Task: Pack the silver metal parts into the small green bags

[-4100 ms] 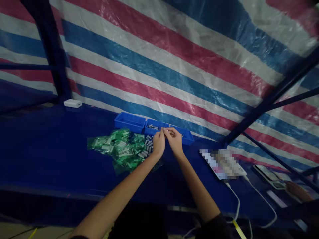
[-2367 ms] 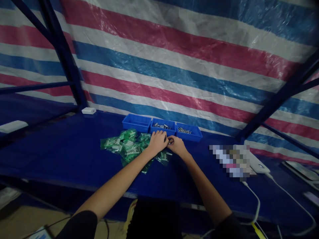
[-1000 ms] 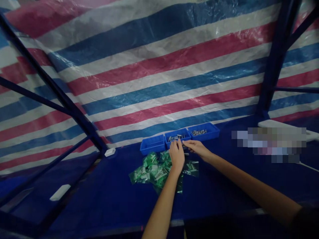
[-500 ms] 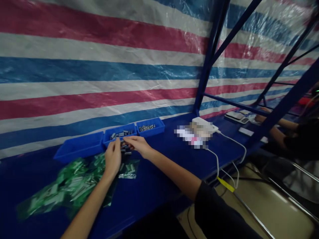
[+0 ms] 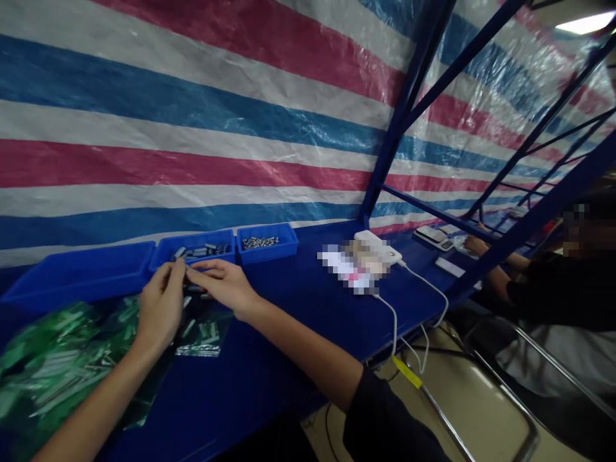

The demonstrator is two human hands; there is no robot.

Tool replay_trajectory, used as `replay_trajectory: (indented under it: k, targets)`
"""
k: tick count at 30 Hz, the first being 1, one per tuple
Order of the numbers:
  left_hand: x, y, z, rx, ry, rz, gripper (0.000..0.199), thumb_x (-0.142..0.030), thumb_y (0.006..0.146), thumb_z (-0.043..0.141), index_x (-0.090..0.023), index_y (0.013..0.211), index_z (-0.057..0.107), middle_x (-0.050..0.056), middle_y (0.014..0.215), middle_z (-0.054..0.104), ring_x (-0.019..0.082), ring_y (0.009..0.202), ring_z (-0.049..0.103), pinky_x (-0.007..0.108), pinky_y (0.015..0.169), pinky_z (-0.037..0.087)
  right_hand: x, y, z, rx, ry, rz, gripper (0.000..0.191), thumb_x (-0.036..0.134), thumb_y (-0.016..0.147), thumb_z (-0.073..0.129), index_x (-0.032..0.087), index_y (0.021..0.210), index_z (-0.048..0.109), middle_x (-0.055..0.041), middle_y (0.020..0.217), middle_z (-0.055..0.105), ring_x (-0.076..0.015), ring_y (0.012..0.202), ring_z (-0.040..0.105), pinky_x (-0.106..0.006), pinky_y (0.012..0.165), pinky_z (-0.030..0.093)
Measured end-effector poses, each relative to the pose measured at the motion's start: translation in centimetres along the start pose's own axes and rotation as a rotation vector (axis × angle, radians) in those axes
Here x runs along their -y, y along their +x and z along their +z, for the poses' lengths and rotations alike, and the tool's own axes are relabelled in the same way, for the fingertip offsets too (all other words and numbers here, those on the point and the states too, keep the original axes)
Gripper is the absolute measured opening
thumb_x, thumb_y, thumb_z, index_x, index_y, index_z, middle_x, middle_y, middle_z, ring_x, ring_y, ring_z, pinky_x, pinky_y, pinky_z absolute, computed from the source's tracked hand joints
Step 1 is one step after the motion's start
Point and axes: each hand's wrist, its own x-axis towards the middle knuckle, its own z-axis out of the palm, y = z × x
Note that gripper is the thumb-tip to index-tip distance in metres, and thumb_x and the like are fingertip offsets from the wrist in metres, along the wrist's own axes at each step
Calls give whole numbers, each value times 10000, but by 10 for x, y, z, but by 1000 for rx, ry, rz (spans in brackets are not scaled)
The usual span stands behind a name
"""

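My left hand [image 5: 164,298] and my right hand [image 5: 225,285] meet at the fingertips, just in front of the middle blue bin [image 5: 154,258]. Both are closed in a pinch; what sits between the fingers is too small and hidden to name. Short metal cylinders [image 5: 209,249] lie in that bin. Beneath the hands, a few dark metal pieces [image 5: 196,289] show on the table. A small clear bag [image 5: 198,351] with greenish pieces lies just below them. To the left, partly behind my left forearm, green-tinted plastic bags [image 5: 72,359] of slim metallic-looking pieces are heaped.
A long blue bin [image 5: 91,274] stands left, and a smaller blue bin [image 5: 270,253] of small metal parts right. Farther right are a white device [image 5: 378,247] with cables, a blurred-out patch, a blue frame post [image 5: 385,160], a scale [image 5: 433,237] and a seated co-worker [image 5: 543,282].
The view has swung to the right, so bins and bags appear farther left. My hands stay together, and my fingertips have come closer to each other above the bin's front edge.
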Motion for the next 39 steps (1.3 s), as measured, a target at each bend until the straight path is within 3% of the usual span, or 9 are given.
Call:
replay_trajectory:
  k: [6,12,17,22,26,32,39]
  targets:
    - [4,-1,5,14,79,-24,416,-548,742,379,-189,780,585,1,743,569,201,779,526,297,734,386,-4,10,-4,-119,-6,-96,197,341,700,650,171,786,702,4,660,620,-83,589,527,-204,594,442]
    - [7,-7,9,168,308,239,402,-495,801,293,-205,678,543,16,762,549,192,755,537,289,697,390,-9,20,-10,-155,-159,-141,302,470,684,624,195,766,717,-7,663,648,-100,577,545,-223,583,458]
    - [10,-4,9,184,430,349,391,-451,838,253,-211,719,538,36,800,552,203,802,547,306,750,398,-10,22,-14,-157,-254,-160,341,509,715,577,221,824,725,-6,704,673,-131,669,595,-238,627,483]
    - [9,-3,2,147,867,399,461,-458,844,182,-190,911,551,97,918,574,291,902,519,399,756,395,-4,22,-17,-205,-308,-226,326,491,743,564,219,839,715,-7,778,689,-139,771,612,-250,722,487]
    - [12,-7,0,190,1134,417,483,-504,808,259,-163,948,570,125,947,591,321,936,510,422,758,385,-3,24,-20,-213,-297,-211,304,462,755,566,209,861,700,-16,751,683,-140,746,623,-264,725,496]
    - [21,-8,6,317,1073,448,441,-460,778,332,-153,924,612,130,991,635,314,982,514,420,810,362,-14,31,-21,-144,-267,-234,293,426,737,591,213,914,685,-33,821,690,-144,771,637,-287,749,507]
    - [19,-8,9,343,923,441,417,-511,753,382,-203,870,638,112,971,667,316,937,542,414,790,364,-18,30,-21,-128,-354,-223,306,425,727,589,207,914,695,-27,769,680,-136,719,625,-272,714,511]
